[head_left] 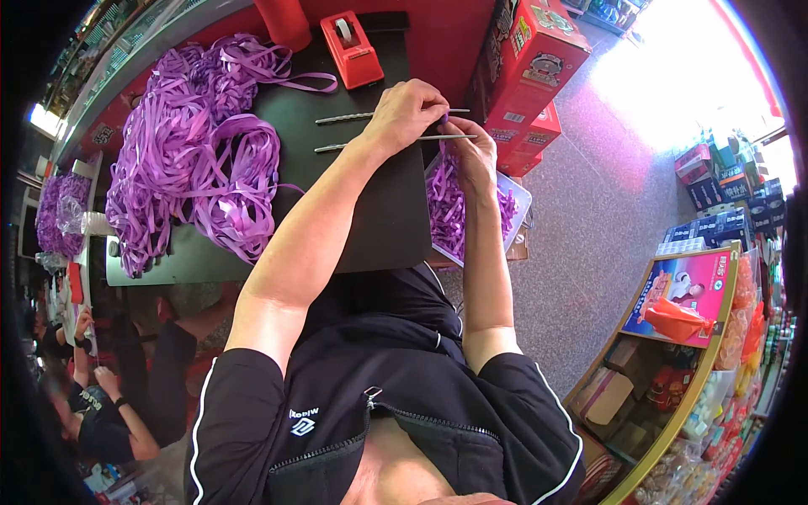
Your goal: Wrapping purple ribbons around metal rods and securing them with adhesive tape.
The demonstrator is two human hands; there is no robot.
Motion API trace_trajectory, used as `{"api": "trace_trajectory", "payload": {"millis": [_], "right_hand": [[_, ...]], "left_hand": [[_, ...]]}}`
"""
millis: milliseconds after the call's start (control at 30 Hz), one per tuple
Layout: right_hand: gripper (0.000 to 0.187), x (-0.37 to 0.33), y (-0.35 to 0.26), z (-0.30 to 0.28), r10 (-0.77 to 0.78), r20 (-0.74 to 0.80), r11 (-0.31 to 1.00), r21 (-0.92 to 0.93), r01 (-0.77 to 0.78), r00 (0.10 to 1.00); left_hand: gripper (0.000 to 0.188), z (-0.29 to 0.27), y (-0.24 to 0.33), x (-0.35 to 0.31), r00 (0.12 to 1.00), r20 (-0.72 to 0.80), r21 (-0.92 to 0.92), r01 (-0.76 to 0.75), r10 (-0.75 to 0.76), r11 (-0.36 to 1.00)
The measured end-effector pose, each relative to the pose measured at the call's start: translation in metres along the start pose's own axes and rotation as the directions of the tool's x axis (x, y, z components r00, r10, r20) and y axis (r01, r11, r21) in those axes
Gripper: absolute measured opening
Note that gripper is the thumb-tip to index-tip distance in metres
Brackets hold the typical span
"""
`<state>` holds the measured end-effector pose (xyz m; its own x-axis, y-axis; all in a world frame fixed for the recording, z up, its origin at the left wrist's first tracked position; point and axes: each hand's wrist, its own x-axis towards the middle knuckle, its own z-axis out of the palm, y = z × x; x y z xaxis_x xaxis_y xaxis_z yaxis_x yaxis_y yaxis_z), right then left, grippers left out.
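Observation:
Two thin metal rods [345, 118] stick out past the right edge of a black table [383, 223], one behind the other. My left hand [406, 111] reaches over them, fingers closed in a pinch on a small bit of purple ribbon [443, 119]. Close by, my right hand [476, 158] is curled beside the rods' outer ends, its fingertips at the same ribbon and partly hidden. Under my hands a white bin [523, 199] holds many short purple ribbon pieces [446, 210]. A large heap of long purple ribbon [189, 143] covers the table's left side.
A red tape dispenser [353, 63] stands at the table's far edge, beside a red cylinder [284, 23]. Red cartons [539, 63] are stacked beyond the bin. At right is a wooden-edged shelf [673, 337] with packages. Another person [105, 412] sits at the lower left.

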<state>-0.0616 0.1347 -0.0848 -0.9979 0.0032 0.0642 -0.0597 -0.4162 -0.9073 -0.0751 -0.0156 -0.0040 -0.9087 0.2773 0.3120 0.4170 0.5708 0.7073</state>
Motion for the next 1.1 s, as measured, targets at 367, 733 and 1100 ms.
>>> {"api": "trace_trajectory", "payload": {"millis": [367,733,1100], "right_hand": [[0.022,0.015,0.019,-0.011,-0.122,0.027,0.967,-0.224,0.125,0.992],[0.024,0.022,0.056,-0.041,-0.004,0.078,0.506,-0.860,0.069,0.997],[0.024,-0.028,0.180,-0.113,0.050,-0.135,0.651,-0.747,-0.135,0.990]], "left_hand": [[0.022,0.007,-0.015,0.001,0.991,-0.089,0.185,-0.084,0.102,0.979],[0.024,0.010,-0.016,-0.002,0.991,-0.086,0.195,-0.084,0.102,0.977],[0.023,0.012,-0.017,0.000,0.990,-0.078,0.207,-0.098,0.117,0.973]]}}
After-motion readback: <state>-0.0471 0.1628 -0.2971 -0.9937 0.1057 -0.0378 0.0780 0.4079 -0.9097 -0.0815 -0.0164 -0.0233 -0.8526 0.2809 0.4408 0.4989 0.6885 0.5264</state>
